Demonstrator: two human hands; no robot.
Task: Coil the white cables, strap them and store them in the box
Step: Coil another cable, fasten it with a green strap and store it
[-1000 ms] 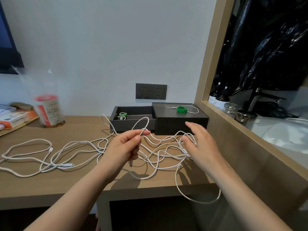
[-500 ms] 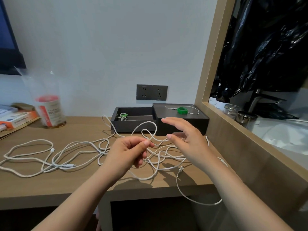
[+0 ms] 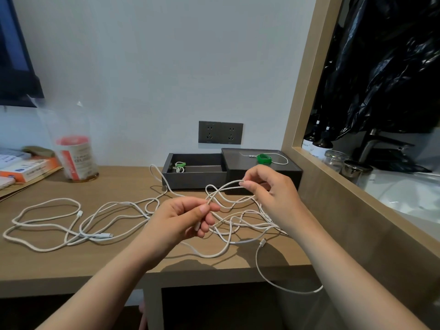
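Coiling is barely begun: my left hand (image 3: 183, 217) pinches one white cable (image 3: 226, 185) near its end, and my right hand (image 3: 273, 189) pinches a strand further along. The other cables (image 3: 100, 236) sprawl loose on the bench (image 3: 71, 265); one strapped bundle (image 3: 179, 166) lies in the box (image 3: 192, 181).

2 arms come in from the bottom edge, and both are bare along all that shows of them. The left forearm (image 3: 114, 277) and the right forearm (image 3: 333, 265) are slim and smooth, narrowing toward the wrists. The left hand (image 3: 181, 217) and the right hand (image 3: 276, 194) are bare as well. The left thumbnail (image 3: 203, 207) is short and rounded with a plain, faintly glossy surface. The nails at the right hand's fingertips (image 3: 244, 184) look equally short, though they are small and slightly blurred.
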